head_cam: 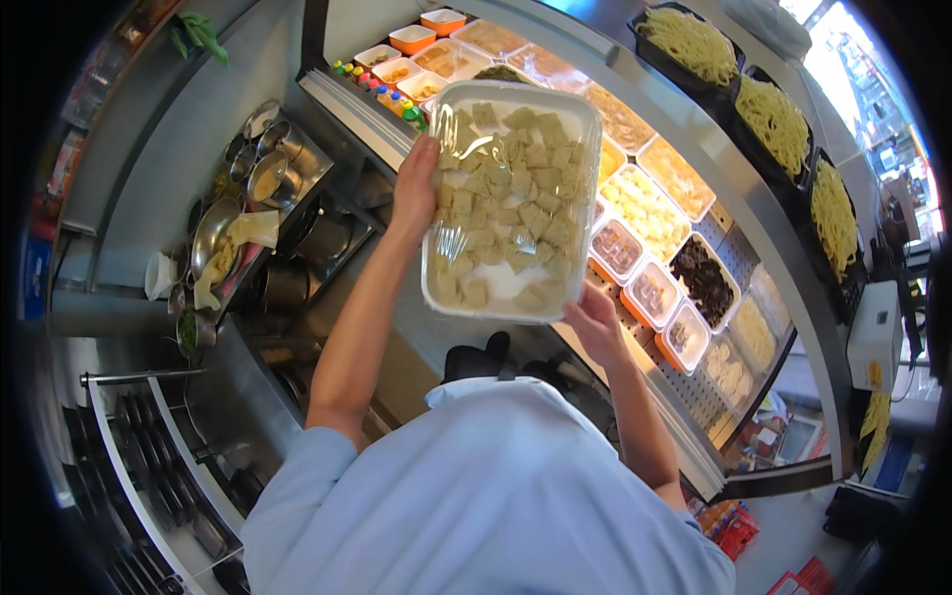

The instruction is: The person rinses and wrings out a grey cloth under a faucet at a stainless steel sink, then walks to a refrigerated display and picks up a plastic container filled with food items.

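Both my hands carry a white rectangular tray (506, 312) covered with clear plastic film. Pale greenish-beige food cubes (535, 178) lie scattered inside it, and the film shows bright reflections. My left hand (416, 182) grips the tray's left edge, with the fingers hidden beneath. At the lower right corner, my right hand (595, 320) pinches the rim. The tray hangs in front of an open, lit display case (669, 416) and hides part of its contents.
The case holds film-wrapped pale food pieces (645, 212), dark fungus (703, 279), orange bowls (651, 294) and small drink bottles (394, 100). Black trays of noodles (773, 126) stand on its top. To my left, metal bowls (216, 245) crowd a counter, near a rack of dark trays (141, 461).
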Demonstrator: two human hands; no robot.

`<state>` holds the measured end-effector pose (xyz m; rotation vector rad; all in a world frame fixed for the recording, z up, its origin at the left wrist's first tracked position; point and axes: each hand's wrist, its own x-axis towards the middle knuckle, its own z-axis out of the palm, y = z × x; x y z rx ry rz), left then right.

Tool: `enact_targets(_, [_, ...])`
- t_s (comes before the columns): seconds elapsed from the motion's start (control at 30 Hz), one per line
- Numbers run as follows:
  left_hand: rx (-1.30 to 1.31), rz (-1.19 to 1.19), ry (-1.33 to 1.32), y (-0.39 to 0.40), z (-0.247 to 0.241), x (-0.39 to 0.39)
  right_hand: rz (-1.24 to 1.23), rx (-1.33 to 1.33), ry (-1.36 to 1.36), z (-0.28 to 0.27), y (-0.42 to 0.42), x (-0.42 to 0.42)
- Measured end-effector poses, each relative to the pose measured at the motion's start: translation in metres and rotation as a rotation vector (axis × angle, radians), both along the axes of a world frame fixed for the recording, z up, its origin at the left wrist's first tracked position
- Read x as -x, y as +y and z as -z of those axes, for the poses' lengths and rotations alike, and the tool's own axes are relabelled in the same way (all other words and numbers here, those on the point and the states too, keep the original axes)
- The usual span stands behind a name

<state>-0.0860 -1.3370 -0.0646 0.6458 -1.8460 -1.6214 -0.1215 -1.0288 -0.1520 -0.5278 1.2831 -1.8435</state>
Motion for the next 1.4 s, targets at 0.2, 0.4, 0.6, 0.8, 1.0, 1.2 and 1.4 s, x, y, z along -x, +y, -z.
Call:
enact_targets(0.2, [-0.108, 0.085, 0.207, 0.025, 0.017, 0.005, 0.041, -0.063, 0.111, 0.003, 0.033, -0.004])
enact_targets(0.4, [-0.157, 0.171, 0.110, 0.031, 0.042, 0.034, 0.126, -0.057, -0.015, 0.005, 0.047, 0.002])
enact_targets(0.6, [-0.206, 0.204, 0.126, 0.039, 0.064, 0.059, 0.180, -0.071, -0.021, 0.015, 0.055, 0.017])
enact_targets(0.8, [-0.307, 0.318, -0.003, 0.054, 0.066, 0.085, 0.200, -0.056, -0.081, 0.034, 0.070, 0.019])
enact_targets(1.0, [-0.840, 0.747, 0.044, 0.066, 0.114, 0.114, 0.439, 0.002, -0.398, 0.053, 0.089, 0.007])
enact_targets(1.2, [0.041, 0.299, -0.005, 0.074, 0.216, 0.147, 0.707, 0.020, -0.408, 0.074, 0.125, 0.040])
enact_targets(1.4, [0.766, 0.019, -0.343, 0.027, 0.268, 0.118, 0.932, 0.039, -0.224, 0.132, 0.192, 0.158])
